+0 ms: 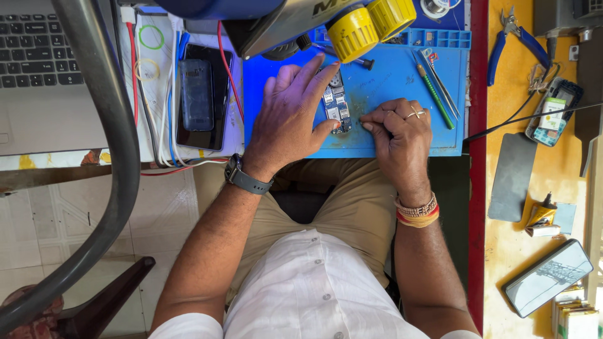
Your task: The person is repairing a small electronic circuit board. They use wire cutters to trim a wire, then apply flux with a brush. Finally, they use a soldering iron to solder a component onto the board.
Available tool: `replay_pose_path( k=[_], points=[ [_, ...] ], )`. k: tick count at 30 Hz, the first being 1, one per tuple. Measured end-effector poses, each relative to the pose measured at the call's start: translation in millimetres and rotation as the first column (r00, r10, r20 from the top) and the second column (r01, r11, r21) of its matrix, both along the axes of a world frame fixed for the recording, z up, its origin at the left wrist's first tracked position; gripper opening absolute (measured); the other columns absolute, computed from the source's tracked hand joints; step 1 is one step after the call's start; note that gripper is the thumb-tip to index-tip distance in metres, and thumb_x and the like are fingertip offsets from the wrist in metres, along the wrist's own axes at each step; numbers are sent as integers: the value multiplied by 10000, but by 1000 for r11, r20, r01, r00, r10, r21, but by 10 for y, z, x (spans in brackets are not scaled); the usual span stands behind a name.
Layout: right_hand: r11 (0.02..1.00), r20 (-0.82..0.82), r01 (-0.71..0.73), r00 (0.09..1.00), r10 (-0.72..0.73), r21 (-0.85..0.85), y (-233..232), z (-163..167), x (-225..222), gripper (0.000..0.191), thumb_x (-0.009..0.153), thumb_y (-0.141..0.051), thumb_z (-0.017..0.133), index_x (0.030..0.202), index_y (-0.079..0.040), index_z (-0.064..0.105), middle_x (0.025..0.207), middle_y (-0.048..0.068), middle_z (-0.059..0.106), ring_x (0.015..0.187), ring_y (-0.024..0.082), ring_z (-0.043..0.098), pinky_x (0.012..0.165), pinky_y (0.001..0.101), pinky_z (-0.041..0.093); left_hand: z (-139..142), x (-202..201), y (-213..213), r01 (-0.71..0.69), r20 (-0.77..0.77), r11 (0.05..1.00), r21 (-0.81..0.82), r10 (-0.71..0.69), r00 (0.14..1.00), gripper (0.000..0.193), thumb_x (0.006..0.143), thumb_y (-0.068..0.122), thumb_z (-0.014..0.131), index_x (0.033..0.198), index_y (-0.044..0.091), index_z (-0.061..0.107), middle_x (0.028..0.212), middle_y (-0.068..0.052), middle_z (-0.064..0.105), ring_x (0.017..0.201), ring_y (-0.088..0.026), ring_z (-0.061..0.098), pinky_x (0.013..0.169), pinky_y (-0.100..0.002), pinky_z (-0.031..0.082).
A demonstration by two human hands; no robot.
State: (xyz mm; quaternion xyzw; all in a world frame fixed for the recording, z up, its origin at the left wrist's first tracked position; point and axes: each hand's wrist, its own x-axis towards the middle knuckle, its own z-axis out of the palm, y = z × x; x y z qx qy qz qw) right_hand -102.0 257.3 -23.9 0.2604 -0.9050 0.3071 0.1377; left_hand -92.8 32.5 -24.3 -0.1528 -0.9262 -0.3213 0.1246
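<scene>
An opened small phone with its circuit board showing lies on a blue work mat. My left hand rests over the phone's left side, thumb and forefinger steadying it. My right hand sits just right of the phone with fingers curled; its fingertips pinch toward the mat, and whether they hold something small is hidden. A ring is on that hand, bracelets on the wrist, a watch on the left wrist.
A green-handled tool and tweezers lie on the mat's right. A microscope head with yellow knobs hangs above. Two phones, cables and a laptop sit left. Pliers, a phone and parts lie on the yellow bench right.
</scene>
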Motion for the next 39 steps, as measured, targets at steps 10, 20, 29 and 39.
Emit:
replay_pose_path(
  k=[10,20,29,39],
  points=[
    [999,-45,6,999,-4,35,1,-17,14,76,929,-80,802,949,-112,736,1006,28,676,968,256,599,870,410,415,-82,9,-19,21,-41,998,56,-19,999,938,742,280,933,1528,119,447,1517,-57,508,1303,-321,505,1064,-503,394],
    [1000,-39,2,999,-1,30,-8,9,33,67,933,-80,801,958,-112,747,1003,23,673,958,248,596,871,403,418,-130,41,-20,42,-76,998,52,-38,996,966,764,262,929,1568,151,405,1555,-31,482,1323,-325,495,1076,-510,400],
    [1000,-20,7,1000,-6,18,-14,14,11,59,940,-68,781,961,-100,735,999,31,673,958,256,602,868,409,413,-87,16,-19,39,-75,998,58,-34,997,958,754,252,926,1556,133,416,1543,-48,494,1321,-320,497,1077,-507,399],
    [995,-120,82,989,-89,-64,-44,-21,-23,95,913,-16,780,982,-64,737,948,72,682,900,274,638,807,405,457,-31,10,-60,-7,-68,995,97,14,998,904,698,211,936,1478,89,495,1375,-171,560,1264,-392,497,1077,-524,401]
  ],
)
